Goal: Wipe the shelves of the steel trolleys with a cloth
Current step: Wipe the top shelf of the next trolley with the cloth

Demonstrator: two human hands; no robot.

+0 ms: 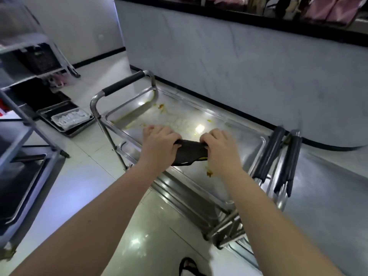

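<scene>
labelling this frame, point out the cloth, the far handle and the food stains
cloth (pixel 190 152): head view, middle of the dark fabric
handle (pixel 124 83): head view, middle of its black padding
stains (pixel 161 106): head view, orange bit by far rim

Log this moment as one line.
left-hand grip: holds dark cloth | right-hand grip: holds cloth | cloth: over top shelf | shelf: yellow smears

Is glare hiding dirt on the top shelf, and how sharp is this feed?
Head view: a bright glare patch washes out part of the shelf, with a fainter one near the far rim; the yellow stains beside them still read. Head view: the cloth is fairly sharp, the rack at left is blurred, and the wide lens bends the counter.
</scene>
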